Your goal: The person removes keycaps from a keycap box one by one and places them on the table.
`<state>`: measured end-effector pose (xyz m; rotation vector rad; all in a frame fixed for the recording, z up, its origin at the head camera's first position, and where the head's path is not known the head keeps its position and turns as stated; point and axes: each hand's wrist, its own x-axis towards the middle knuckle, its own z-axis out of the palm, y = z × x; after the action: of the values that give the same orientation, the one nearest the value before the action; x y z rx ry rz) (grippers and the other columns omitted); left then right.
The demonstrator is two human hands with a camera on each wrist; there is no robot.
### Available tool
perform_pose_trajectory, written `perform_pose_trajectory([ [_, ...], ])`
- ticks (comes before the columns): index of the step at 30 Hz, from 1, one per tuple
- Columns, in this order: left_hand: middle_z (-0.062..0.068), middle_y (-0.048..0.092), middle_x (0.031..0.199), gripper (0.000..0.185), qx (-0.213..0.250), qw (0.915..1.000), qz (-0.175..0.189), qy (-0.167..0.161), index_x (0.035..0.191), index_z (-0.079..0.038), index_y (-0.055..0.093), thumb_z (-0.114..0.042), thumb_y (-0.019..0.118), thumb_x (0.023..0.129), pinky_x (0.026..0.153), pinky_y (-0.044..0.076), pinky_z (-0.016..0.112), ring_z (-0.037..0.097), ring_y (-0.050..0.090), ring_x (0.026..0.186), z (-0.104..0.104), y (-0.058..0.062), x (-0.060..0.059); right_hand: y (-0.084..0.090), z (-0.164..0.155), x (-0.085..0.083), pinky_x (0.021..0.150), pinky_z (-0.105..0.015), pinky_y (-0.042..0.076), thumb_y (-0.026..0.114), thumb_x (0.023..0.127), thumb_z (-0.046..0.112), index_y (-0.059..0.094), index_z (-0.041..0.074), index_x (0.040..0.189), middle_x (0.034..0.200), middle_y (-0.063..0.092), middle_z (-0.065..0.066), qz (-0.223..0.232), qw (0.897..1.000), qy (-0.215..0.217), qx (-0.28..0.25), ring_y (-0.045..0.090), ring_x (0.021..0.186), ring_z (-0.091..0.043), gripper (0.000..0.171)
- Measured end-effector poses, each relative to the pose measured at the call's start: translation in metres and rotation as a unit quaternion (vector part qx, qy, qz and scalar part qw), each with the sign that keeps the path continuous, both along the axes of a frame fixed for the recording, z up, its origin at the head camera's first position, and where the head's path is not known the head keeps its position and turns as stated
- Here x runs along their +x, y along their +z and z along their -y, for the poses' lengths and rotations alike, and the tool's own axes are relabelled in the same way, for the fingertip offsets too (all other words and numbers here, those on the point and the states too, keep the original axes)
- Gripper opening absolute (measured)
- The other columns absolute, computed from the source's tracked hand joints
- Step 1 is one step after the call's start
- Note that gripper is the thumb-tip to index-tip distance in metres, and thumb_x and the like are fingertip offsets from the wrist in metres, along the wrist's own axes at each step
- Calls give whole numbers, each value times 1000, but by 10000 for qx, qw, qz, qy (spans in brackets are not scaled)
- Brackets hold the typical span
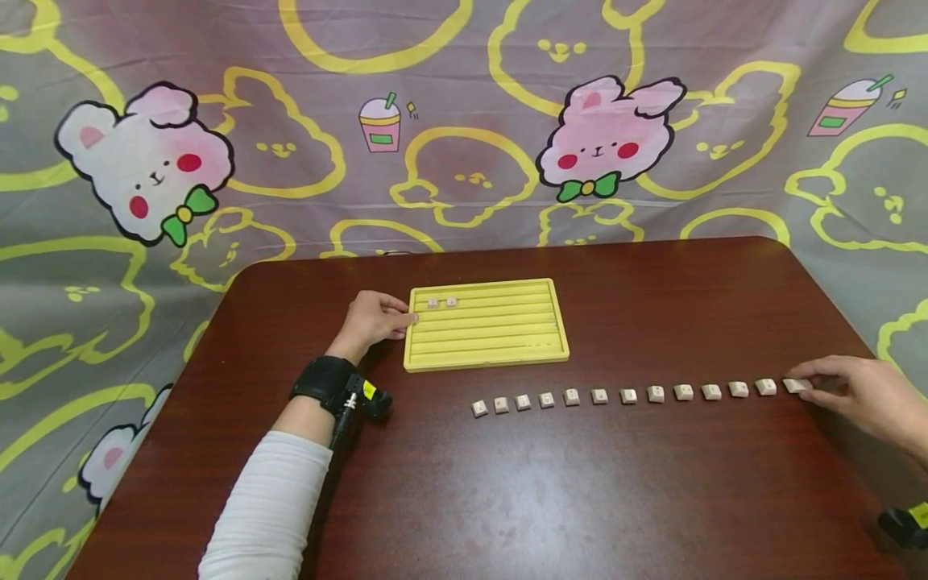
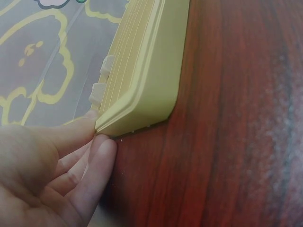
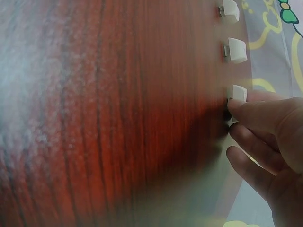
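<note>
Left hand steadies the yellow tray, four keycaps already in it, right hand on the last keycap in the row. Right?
Not quite: the yellow tray holds two keycaps, not four, as the head view shows. The left hand does steady its edge, and the right hand is on the last keycap in the row.

Dark wooden table (image 1: 507,499), cartoon bunny-print cloth backdrop (image 1: 464,121), black wrist strap (image 1: 322,383) with small camera

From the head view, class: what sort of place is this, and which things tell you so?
Probably a staged tabletop work spot indoors, not a lived-in room: a dark wooden table, a cartoon-rabbit cloth backdrop hung behind it, and a yellow slotted tray with a neat row of small tiles.
</note>
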<state>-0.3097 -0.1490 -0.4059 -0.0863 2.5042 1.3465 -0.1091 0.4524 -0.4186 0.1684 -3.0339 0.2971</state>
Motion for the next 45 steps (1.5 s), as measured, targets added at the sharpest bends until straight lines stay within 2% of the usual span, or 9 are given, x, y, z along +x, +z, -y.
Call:
perform_pose_trajectory([
  [7,22,72,103,35,-34,10000,7,15,117,7,66,-12,74,89,65,62,25,7,68,63,0,0,0,0,1,1,53,-34,55,81,75,4,74,2,93,81,72,-7,3,10000,-25,-95,55,64,1,19],
  [18,19,72,98,36,-7,10000,6,53,117,8,66,-12,75,88,64,62,25,7,68,63,-1,-1,0,2,-1,1,51,-31,54,83,72,2,72,-1,97,85,72,-16,78,9998,-50,-153,62,64,-11,27],
  [21,19,72,99,36,-23,10000,1,42,117,8,66,-12,75,88,64,62,25,7,68,63,-1,-1,0,4,-3,2,51,-26,53,82,71,0,72,-1,100,88,72,-17,87,9998,-77,-156,63,63,-13,31],
  [25,21,72,101,36,-73,10000,-2,58,117,7,66,-13,75,88,64,62,25,7,68,63,-1,-2,0,13,-5,2,51,-31,53,82,69,-2,71,0,102,91,71,-21,37,10000,-47,-27,66,66,-23,34],
  [29,22,72,102,35,-103,9999,0,76,116,6,67,-13,76,88,64,62,25,7,68,63,-1,-3,-1,28,-1,-1,53,-43,55,82,69,-3,70,-2,103,94,69,-27,-137,9998,42,135,67,70,-35,36],
  [31,22,72,103,36,-102,9999,-7,60,116,6,66,-14,75,88,64,62,25,7,68,63,-1,-2,0,36,6,-6,54,-44,55,83,70,0,71,-1,103,95,71,-25,-246,9994,97,203,67,71,-34,35],
  [36,23,71,106,36,-127,9999,-4,78,118,6,66,-14,75,89,65,62,25,7,68,65,0,-2,0,58,37,-21,54,-29,55,83,77,10,74,6,105,95,75,-13,-326,9985,411,147,68,70,-18,30],
  [40,24,71,108,36,-156,9998,-14,100,118,5,66,-15,75,89,65,63,25,8,69,66,0,-1,0,69,74,-35,61,-33,58,83,78,15,74,9,107,99,76,-8,-431,9961,759,-119,70,78,-18,30],
  [45,25,71,108,36,-137,9999,-60,74,117,6,66,-14,75,89,65,63,26,8,69,65,-1,-3,1,67,120,-52,72,-40,60,83,80,18,73,14,111,106,75,-5,-484,9871,1382,-652,69,91,-19,32],
])
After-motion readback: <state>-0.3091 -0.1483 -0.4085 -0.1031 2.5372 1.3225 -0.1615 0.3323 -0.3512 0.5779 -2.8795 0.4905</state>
